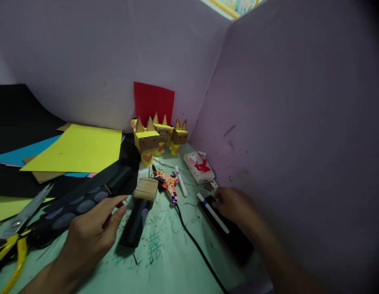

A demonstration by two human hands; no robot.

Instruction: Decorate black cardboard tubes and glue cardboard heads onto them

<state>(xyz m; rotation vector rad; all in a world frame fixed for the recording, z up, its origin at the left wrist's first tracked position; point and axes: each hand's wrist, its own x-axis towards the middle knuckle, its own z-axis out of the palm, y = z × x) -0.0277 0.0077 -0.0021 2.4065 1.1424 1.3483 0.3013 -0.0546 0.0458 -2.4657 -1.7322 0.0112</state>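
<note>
My left hand (91,232) hovers over the green tabletop, thumb and forefinger apart with nothing between them. Just right of its fingertips lies a black paper tube (136,222) with a corrugated cardboard block (145,188) at its far end. My right hand (233,204) is bent over a dark flat slab (235,241), fingers curled together by its far edge. Whatever they pinch, if anything, is hidden. A white marker with a blue band (218,218) rests on the slab beside that hand. A flower-patterned glue gun (169,183) lies between the hands.
Yellow figures with cardboard heads (148,143) stand at the back before a red sheet (154,102). Scissors (21,228), a dark spotted tube (76,206) and yellow paper (76,149) are left. A tissue pack (199,166) touches the right wall. A black cord (195,245) crosses the table.
</note>
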